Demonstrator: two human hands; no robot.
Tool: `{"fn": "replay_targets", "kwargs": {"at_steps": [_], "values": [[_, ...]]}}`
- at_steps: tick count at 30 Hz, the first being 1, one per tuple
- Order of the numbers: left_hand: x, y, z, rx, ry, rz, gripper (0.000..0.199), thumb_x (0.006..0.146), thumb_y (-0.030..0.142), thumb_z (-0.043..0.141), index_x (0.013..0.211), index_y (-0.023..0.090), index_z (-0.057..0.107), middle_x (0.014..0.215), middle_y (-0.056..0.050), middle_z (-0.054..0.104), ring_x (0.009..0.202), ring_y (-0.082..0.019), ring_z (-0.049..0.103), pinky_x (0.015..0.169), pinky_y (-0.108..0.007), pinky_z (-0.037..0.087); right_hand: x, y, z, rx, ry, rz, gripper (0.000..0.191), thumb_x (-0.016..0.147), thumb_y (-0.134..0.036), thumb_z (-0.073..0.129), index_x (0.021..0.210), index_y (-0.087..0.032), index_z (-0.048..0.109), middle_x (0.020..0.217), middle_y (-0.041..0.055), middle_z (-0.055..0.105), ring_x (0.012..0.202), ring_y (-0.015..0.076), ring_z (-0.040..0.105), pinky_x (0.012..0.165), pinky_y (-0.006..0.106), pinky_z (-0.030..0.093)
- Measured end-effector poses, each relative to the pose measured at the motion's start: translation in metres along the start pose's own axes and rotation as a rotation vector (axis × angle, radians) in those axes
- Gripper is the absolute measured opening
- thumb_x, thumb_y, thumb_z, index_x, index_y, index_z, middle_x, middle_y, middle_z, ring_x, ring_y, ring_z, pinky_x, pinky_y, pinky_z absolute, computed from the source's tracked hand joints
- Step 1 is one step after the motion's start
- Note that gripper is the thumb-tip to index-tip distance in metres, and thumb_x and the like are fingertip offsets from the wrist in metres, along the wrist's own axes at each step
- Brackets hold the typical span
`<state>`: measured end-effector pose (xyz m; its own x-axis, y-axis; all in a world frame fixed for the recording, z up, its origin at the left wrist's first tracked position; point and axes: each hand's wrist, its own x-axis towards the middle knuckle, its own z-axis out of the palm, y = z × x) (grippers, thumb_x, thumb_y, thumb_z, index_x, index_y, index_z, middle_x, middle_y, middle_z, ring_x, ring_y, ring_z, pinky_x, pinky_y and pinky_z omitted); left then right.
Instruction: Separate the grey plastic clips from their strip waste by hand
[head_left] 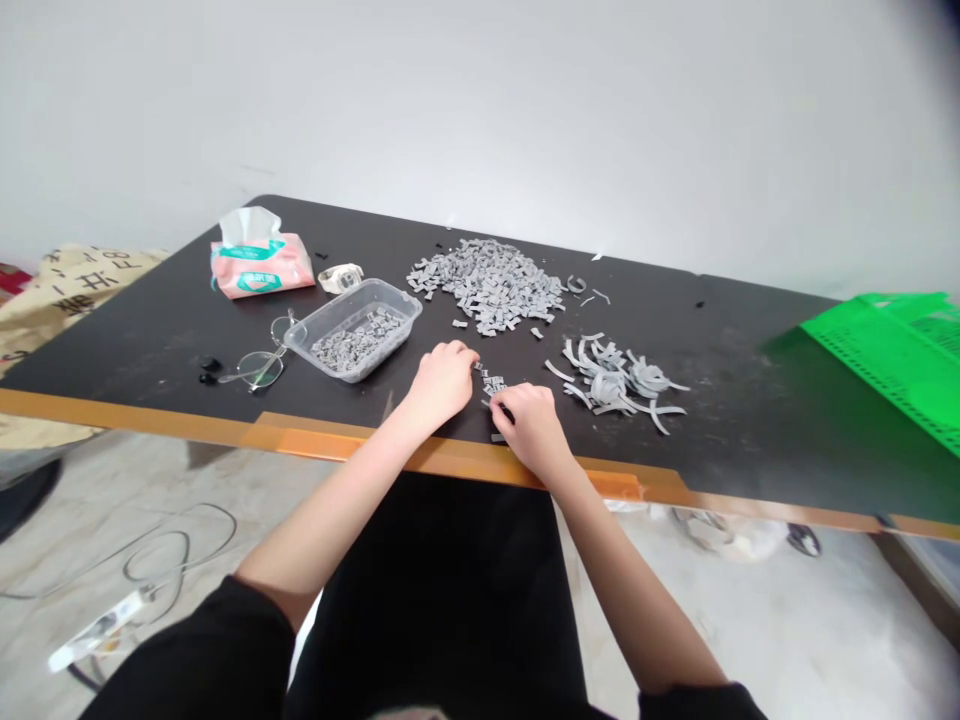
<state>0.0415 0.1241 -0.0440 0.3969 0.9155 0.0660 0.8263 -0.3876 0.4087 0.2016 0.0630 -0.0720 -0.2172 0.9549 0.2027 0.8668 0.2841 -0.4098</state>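
Your left hand (442, 382) and right hand (531, 428), both curled, touch small gray pieces (492, 385); you can't tell if they grip any. A tray (352, 330) and strips (615, 385) lie either side.

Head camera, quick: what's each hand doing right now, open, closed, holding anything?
Left hand: curled beside the small grey cut pieces; cannot tell if holding any.
Right hand: curled over those pieces; cannot tell if holding any.

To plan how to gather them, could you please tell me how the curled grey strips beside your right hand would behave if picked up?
The curled grey strips look thin and bent, so they are probably floppy and light. Lying interlaced in a loose heap, one may drag others along when lifted.
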Motion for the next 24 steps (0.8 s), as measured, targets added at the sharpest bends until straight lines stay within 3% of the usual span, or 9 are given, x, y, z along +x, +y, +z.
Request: {"fn": "replay_targets", "kwargs": {"at_steps": [2,5,9,12,15,17,21,24], "values": [[0.017,0.000,0.003,0.077,-0.035,0.039,0.038,0.094,0.008,0.042,0.125,0.010,0.065,0.129,-0.017,0.064,0.121,-0.031,0.056,0.102,-0.043,0.047,-0.002,0.000,-0.004,0.094,0.099,0.049,0.019,0.093,-0.015,0.052,0.085,-0.018,0.069,0.093,0.0094,0.077,0.092,0.0256,0.067,0.093,0.042,0.040],[0.031,-0.001,0.008,0.096,-0.090,0.092,0.031,0.095,0.011,0.047,0.115,0.009,0.069,0.120,-0.015,0.067,0.115,-0.028,0.060,0.100,-0.037,0.048,-0.011,-0.002,-0.011,0.321,0.253,0.139,0.015,0.091,-0.020,0.054,0.090,-0.020,0.069,0.091,0.0083,0.078,0.091,0.0251,0.069,0.090,0.039,0.047],[0.023,0.000,0.004,0.092,-0.093,0.045,0.024,0.094,0.011,0.049,0.104,0.004,0.070,0.110,-0.019,0.068,0.107,-0.030,0.065,0.096,-0.041,0.050,-0.026,-0.006,-0.019,0.681,0.360,0.228,0.018,0.090,-0.028,0.061,0.103,-0.020,0.070,0.094,0.0076,0.079,0.096,0.0242,0.073,0.091,0.039,0.052],[-0.006,0.011,-0.014,-0.001,-0.076,0.054,0.021,0.097,0.019,0.051,0.103,0.010,0.069,0.105,-0.013,0.070,0.096,-0.025,0.067,0.090,-0.037,0.053,-0.036,-0.013,-0.027,0.955,0.331,0.320,0.015,0.087,-0.030,0.069,0.098,-0.020,0.072,0.093,0.0060,0.078,0.092,0.0222,0.074,0.089,0.037,0.055],[-0.048,0.030,-0.037,-0.549,0.046,0.154,0.014,0.094,0.026,0.060,0.098,0.017,0.070,0.096,-0.004,0.072,0.085,-0.017,0.069,0.079,-0.028,0.056,-0.044,-0.026,-0.039,1.209,0.260,0.359,0.010,0.082,-0.030,0.077,0.088,-0.022,0.074,0.084,0.0015,0.076,0.082,0.0169,0.073,0.081,0.029,0.057],[-0.075,0.042,-0.048,-0.780,0.124,0.202,0.010,0.092,0.024,0.064,0.098,0.019,0.070,0.094,-0.002,0.072,0.083,-0.014,0.069,0.077,-0.023,0.057,-0.049,-0.037,-0.047,1.364,0.228,0.329,0.007,0.081,-0.028,0.081,0.084,-0.023,0.076,0.077,-0.0015,0.074,0.074,0.0119,0.069,0.075,0.023,0.055],[-0.109,0.055,-0.053,-0.995,0.238,0.194,0.015,0.088,0.013,0.068,0.099,0.022,0.072,0.098,0.000,0.073,0.081,-0.009,0.070,0.074,-0.016,0.057,-0.056,-0.056,-0.056,1.619,0.128,0.275,0.006,0.082,-0.026,0.081,0.086,-0.025,0.077,0.073,-0.0030,0.073,0.067,0.0083,0.066,0.070,0.018,0.055],[-0.120,0.058,-0.048,-1.114,0.314,0.099,0.018,0.086,0.009,0.070,0.098,0.022,0.072,0.094,0.000,0.072,0.077,-0.008,0.069,0.071,-0.015,0.058,-0.062,-0.064,-0.057,1.670,0.119,0.235,0.006,0.083,-0.023,0.080,0.088,-0.025,0.077,0.069,-0.0031,0.072,0.068,0.0083,0.067,0.071,0.018,0.055]]}}
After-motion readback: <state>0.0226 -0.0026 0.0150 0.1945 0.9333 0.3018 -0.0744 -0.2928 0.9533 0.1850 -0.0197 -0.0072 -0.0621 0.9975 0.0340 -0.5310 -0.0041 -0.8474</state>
